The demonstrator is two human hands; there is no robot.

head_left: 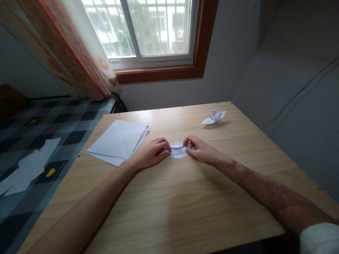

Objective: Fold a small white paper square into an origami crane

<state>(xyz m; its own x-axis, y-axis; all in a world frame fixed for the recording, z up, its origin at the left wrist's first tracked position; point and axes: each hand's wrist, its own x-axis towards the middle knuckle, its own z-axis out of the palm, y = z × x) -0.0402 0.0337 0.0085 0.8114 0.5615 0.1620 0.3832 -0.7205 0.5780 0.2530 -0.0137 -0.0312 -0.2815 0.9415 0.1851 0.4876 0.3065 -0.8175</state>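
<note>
head | left hand (149, 155), right hand (201, 150): fingers clamped on folded paper (178, 150) | sheet stack (118, 141) just left | paper bird (214, 117) beyond, apart

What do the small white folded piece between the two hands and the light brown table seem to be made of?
Small white folded piece: thin matte paper, judging by its sharp creases and flat layers. Light brown table: probably wood-grain laminate over board; the even streaked grain and soft sheen suggest it.

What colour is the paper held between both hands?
White; the folded paper shows best in the head view.
</note>
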